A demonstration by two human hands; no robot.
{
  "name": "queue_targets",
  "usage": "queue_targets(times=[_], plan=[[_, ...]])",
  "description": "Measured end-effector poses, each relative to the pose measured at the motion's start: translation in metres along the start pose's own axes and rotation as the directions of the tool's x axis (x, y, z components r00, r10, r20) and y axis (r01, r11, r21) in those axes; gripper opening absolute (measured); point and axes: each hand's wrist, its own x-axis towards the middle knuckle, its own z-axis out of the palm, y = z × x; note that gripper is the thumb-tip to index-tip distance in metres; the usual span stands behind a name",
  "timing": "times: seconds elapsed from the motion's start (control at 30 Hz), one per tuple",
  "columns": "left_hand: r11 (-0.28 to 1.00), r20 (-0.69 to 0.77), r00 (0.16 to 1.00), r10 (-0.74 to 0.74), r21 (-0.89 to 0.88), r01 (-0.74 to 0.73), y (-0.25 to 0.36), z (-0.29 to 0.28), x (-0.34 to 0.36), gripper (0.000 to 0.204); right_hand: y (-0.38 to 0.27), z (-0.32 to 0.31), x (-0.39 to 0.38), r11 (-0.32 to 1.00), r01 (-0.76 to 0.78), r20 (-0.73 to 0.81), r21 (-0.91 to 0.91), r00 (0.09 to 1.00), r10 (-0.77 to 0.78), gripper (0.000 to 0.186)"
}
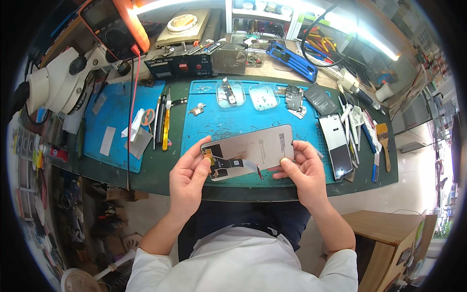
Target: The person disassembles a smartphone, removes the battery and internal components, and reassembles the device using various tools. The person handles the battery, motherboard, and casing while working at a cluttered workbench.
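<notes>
Between both hands I hold a phone screen panel (265,151), its grey back facing up and tilted over the front part of the blue mat. A black flex cable with a pale ribbon runs across its left half. My left hand (191,170) pinches the left end, thumb on top near a yellow patch. My right hand (302,170) grips the right end, thumb on the back face and fingers around the edge. To the right of that hand lies a dark phone body (335,146). A phone circuit board (294,97) and a black battery (320,100) lie behind it.
A blue work mat (214,112) bears two clear plastic boxes (264,98) of small parts. Tweezers and a brush (383,141) lie at the right. At the left are a yellow-handled knife (166,124), a microscope (56,85) and a multimeter (114,31) with a hanging red lead.
</notes>
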Motion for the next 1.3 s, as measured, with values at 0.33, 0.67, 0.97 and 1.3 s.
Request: queue_targets(times=[0.33, 0.67, 0.97, 1.3], plan=[[1.000, -0.012, 1.000, 0.005, 0.008, -0.005, 0.0013, 0.0013, 0.0004, 0.046, -0.0058, 0.0005, 0.0004, 1.000, -0.014, 0.027, -0.009, 1.000, 0.015, 0.036], [0.999, -0.051, 0.998, -0.024, 0.025, 0.025, 0.0013, 0.0021, 0.0000, 0.046, -0.0071, -0.0003, 0.0012, 0.999, -0.049, 0.026, 0.009, 0.998, 0.049, 0.038], [0.999, -0.052, 0.998, -0.024, 0.024, 0.025, 0.0013, 0.0025, -0.0001, 0.046, -0.0056, -0.0012, 0.0012, 0.998, -0.062, 0.016, 0.009, 0.998, 0.062, 0.038], [1.000, -0.047, 0.999, -0.014, 0.022, 0.015, -0.0002, 0.0016, -0.0001, 0.046, -0.0056, -0.0009, 0.0016, 0.999, -0.047, 0.021, -0.003, 0.999, 0.047, 0.039]])
